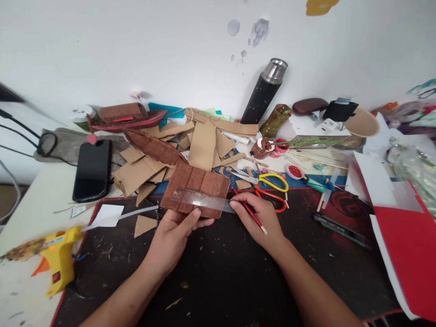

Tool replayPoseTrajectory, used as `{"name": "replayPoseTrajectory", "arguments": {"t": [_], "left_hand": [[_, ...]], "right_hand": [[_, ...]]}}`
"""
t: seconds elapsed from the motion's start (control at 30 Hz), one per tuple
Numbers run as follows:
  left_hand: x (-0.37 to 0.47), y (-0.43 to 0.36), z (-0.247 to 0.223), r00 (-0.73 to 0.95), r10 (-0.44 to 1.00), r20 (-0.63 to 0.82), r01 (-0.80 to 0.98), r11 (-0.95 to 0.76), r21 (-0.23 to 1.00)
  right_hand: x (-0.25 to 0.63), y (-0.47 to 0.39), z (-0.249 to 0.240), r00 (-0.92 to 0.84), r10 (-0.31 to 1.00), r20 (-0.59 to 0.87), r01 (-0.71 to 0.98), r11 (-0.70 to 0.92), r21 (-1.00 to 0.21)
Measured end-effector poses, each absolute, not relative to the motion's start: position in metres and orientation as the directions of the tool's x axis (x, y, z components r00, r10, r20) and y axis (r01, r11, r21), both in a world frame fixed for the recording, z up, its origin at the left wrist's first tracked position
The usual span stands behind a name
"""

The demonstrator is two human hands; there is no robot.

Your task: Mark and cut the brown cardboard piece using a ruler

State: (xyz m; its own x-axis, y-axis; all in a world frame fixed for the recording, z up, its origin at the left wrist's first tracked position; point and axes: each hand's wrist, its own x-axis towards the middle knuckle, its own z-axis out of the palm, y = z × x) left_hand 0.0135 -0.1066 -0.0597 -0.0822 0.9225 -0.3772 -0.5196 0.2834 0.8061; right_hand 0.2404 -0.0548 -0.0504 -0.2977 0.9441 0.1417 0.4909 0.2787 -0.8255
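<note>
A brown-painted piece of cardboard (204, 181) is tilted up above the black mat (218, 281). My left hand (179, 236) grips its lower edge, thumb on top and fingers underneath. Across the cardboard lies a clear ruler (197, 200), which the left thumb presses down. My right hand (257, 218) pinches the ruler's right end and also holds a red pencil (252, 215), its pale end pointing down and right. Behind the cardboard is a brown boat-shaped piece (153, 147).
Cardboard scraps (202, 145) are heaped behind the hands. Yellow-handled scissors (272, 179) and red-handled scissors (275, 202) lie right of centre. A yellow glue gun (61, 259) and a phone (91, 170) are at the left, a black flask (262, 95) at the back, a red sheet (402, 254) at the right.
</note>
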Motion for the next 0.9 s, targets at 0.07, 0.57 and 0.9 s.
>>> {"name": "replayPoseTrajectory", "arguments": {"t": [0.07, 0.57, 0.9], "left_hand": [[0.0136, -0.1066, -0.0599, -0.084, 0.922, -0.377, -0.515, 0.284, 0.809], [0.0143, -0.1065, -0.0584, -0.086, 0.921, -0.38, -0.529, 0.281, 0.801], [0.014, -0.107, -0.0578, -0.089, 0.919, -0.385, -0.514, 0.289, 0.808]], "right_hand": [[0.2404, -0.0547, -0.0507, -0.294, 0.945, 0.141, 0.489, 0.275, -0.828], [0.241, -0.0552, -0.0532, -0.293, 0.946, 0.136, 0.484, 0.27, -0.833], [0.2404, -0.0554, -0.051, -0.296, 0.946, 0.133, 0.472, 0.266, -0.84]]}}
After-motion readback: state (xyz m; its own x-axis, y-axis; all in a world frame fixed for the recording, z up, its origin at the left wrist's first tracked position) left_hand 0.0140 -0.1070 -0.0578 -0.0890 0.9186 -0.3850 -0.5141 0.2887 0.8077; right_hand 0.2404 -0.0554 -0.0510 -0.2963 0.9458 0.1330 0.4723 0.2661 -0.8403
